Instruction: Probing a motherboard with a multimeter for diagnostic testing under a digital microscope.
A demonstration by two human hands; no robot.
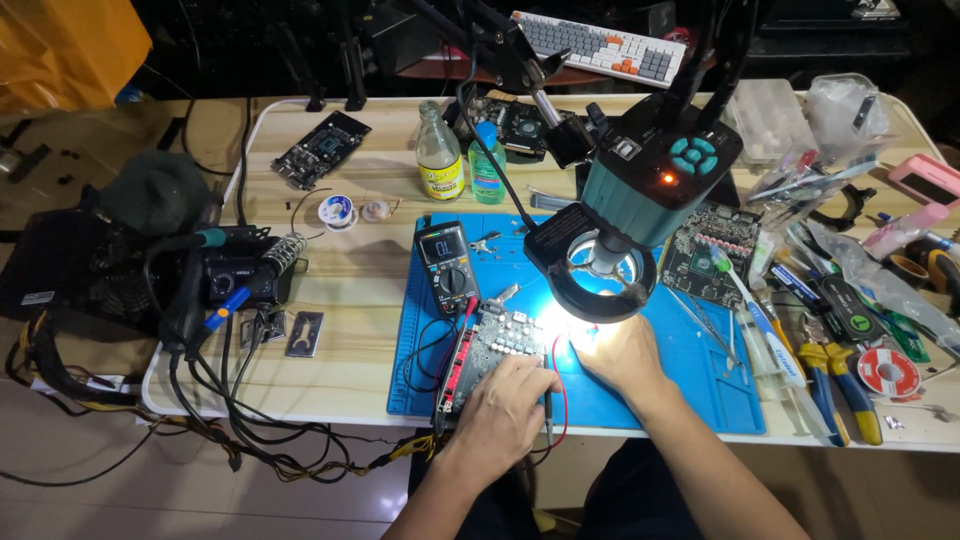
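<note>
A circuit board (495, 345) is laid on the blue mat (690, 385), near the front edge of the table (355, 300). It is lit brightly by the ring light (600, 283) of the microscope (655, 180) that hangs just above it.

The left hand (505, 408) is rested on the near side of the board, with a black probe (548, 412) pinched in curled fingers. The right hand (622, 352) is placed at the bright right edge of the board; its fingertips are hidden by the glare, so it cannot be told what is held or how tightly. A red wire (563, 400) is looped between the two hands. Black and red wires are run from the board up to the multimeter (446, 258), which is set just behind it.

Some things could probably go wrong here. The probe tip could be slipped onto two tiny metal spots at once, and a short could be made. The wires could be tugged by a moving wrist, and the multimeter could be dragged. The ring light could be bumped if a hand is lifted too high.
</note>
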